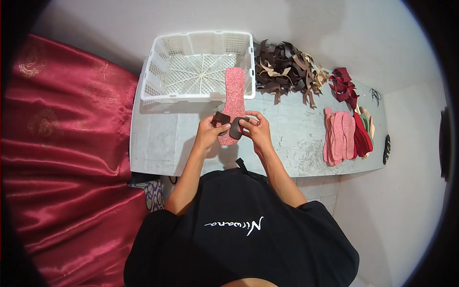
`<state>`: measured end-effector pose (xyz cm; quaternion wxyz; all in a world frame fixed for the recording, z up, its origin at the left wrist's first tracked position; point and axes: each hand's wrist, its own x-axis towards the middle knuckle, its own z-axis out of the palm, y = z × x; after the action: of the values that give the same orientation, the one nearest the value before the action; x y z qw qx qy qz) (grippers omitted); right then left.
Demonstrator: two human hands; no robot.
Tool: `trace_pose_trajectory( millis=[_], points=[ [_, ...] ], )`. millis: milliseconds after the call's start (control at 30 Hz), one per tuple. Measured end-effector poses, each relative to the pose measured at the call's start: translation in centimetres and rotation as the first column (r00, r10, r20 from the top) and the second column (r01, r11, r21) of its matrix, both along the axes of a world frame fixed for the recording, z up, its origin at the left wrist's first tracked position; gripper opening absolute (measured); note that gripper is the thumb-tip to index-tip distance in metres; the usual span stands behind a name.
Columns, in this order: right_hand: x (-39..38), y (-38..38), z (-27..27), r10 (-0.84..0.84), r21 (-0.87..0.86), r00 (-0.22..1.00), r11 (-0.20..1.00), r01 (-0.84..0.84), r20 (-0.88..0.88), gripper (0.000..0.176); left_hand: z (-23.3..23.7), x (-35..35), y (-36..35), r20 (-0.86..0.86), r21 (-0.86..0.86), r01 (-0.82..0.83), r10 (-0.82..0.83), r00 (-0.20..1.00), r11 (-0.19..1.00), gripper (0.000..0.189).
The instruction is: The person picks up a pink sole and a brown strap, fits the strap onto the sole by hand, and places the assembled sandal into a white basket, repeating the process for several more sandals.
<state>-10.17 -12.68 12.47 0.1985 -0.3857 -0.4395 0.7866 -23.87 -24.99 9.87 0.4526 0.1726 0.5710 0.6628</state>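
Between my hands is a pink speckled sandal sole (pixel 234 91), its long end pointing away from me and overlapping the white basket's corner in this view. Dark brown strap pieces (pixel 235 128) cross its near end from both sides. My left hand (pixel 209 133) pinches the left strap end, thumb on top, at the sole's left edge. On the other side, my right hand (pixel 258 130) grips the right strap end between thumb and fingers. Fingers under the sole are hidden.
A white plastic basket (pixel 201 99) stands at the table's back left. Right of it lie brown and beige straps (pixel 291 69), then dark red straps (pixel 343 88). Pink soles (pixel 339 136) and red soles (pixel 362 138) are stacked at right on the grey table (pixel 287 138). A red curtain (pixel 67 143) hangs left.
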Motion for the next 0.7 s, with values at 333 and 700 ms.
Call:
trace_pose_trajectory(
  millis=[333,700],
  points=[
    [-11.8,6.6,0.0,-0.097,0.603,0.975,0.797,-0.043,0.198,0.028,2.8,-10.3,6.7,-0.330,-0.079,-0.027,-0.001,0.944,0.997,0.023],
    [-20.4,12.7,-5.6,-0.211,0.545,0.550,0.622,-0.563,0.808,0.053,-9.2,-18.9,18.2,0.229,-0.530,0.242,-0.137,0.964,0.813,0.006]
  ],
)
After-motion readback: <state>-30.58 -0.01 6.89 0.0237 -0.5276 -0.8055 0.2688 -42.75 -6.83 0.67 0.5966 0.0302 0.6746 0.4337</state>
